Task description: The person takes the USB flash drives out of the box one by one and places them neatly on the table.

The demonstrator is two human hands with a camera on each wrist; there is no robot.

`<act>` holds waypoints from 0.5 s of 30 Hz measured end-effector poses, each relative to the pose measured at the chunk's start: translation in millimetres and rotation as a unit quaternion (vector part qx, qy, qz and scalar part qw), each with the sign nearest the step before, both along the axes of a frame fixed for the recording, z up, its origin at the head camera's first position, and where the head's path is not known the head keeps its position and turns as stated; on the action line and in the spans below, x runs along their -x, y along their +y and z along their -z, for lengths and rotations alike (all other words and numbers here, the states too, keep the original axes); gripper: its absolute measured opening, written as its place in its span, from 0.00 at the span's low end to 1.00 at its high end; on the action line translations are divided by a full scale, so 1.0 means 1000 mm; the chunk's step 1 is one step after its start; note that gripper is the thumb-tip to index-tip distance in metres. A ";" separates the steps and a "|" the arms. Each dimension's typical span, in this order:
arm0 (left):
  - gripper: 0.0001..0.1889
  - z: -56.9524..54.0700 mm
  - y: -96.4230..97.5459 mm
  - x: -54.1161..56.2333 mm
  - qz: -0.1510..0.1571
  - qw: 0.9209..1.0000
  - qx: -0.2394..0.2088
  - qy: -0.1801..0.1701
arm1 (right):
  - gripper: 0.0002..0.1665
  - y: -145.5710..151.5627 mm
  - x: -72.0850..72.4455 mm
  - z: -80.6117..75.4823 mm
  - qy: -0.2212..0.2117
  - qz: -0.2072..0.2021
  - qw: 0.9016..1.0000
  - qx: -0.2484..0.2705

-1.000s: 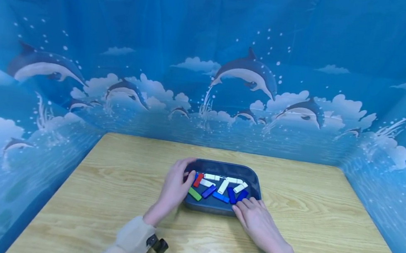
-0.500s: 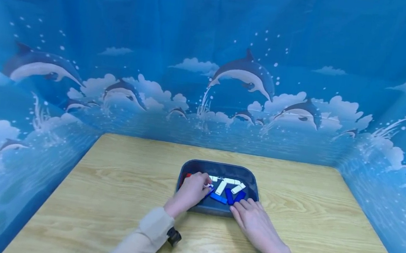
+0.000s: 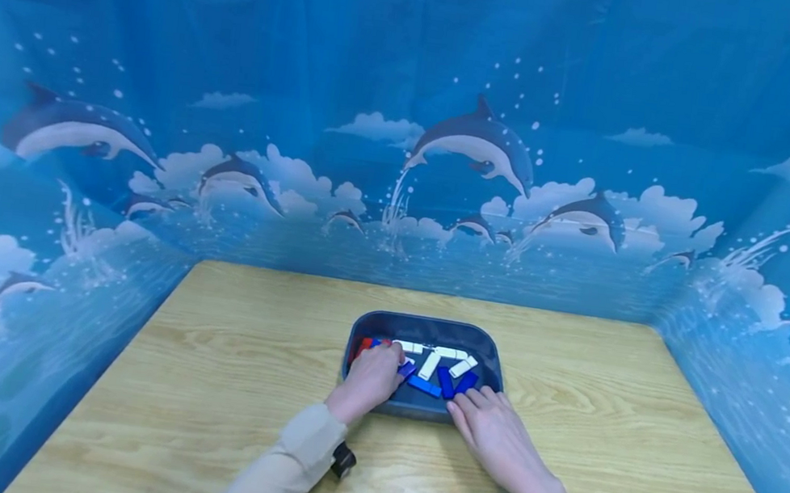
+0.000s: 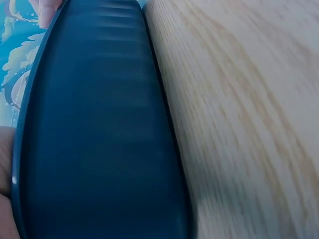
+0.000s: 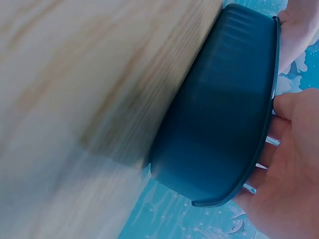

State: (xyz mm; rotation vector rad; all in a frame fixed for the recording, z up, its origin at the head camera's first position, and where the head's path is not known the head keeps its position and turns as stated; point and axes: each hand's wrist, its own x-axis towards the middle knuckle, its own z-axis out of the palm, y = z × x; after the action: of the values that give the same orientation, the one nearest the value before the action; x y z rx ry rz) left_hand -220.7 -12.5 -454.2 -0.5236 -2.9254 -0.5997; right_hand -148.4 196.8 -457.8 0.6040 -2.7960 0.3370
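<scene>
A dark blue tray (image 3: pixel 429 329) holds several small oblong pieces: white ones (image 3: pixel 430 364), blue ones (image 3: pixel 425 386), a purple-blue one (image 3: pixel 406 369) and red (image 3: pixel 365 346) at the left end. My left hand (image 3: pixel 367 377) reaches over the near rim into the left part, its thumb by the purple-blue piece. Its fingertips are hidden, so any hold is unclear; the left wrist view shows mainly the tray's outer wall (image 4: pixel 104 119). My right hand (image 3: pixel 501 437) holds the near right rim. In the right wrist view its thumb (image 5: pixel 285 105) meets the rim, with fingers inside.
The tray stands on a wood-grain table (image 3: pixel 268 330), toward the back. A blue dolphin-print curtain (image 3: pixel 337 240) surrounds the table's back and sides. Small black devices (image 3: pixel 344 460) are strapped at both wrists.
My left hand has gone from the tray's left rim to over the pieces at that end, then slightly back left. The green piece is now out of sight. My right hand stays at the rim.
</scene>
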 end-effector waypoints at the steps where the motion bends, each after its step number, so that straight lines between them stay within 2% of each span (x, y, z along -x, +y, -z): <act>1: 0.10 0.000 0.000 0.000 -0.001 1.000 0.000 -0.004 | 0.15 0.000 0.000 0.000 0.000 0.000 1.000 -0.001; 10: 0.13 -0.002 0.001 0.000 -0.007 0.999 0.003 -0.041 | 0.14 0.000 0.000 -0.001 -0.002 -0.001 1.000 0.006; 15: 0.13 0.000 0.001 0.001 0.005 0.999 -0.016 -0.031 | 0.15 0.000 0.000 -0.002 -0.014 0.001 1.000 0.011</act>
State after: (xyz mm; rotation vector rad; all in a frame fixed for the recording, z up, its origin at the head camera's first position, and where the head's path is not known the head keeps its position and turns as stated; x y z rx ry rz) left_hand -221.4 -11.8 -453.8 -0.5248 -2.9679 -0.6749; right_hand -148.1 196.5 -455.8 0.5961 -2.8157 0.3777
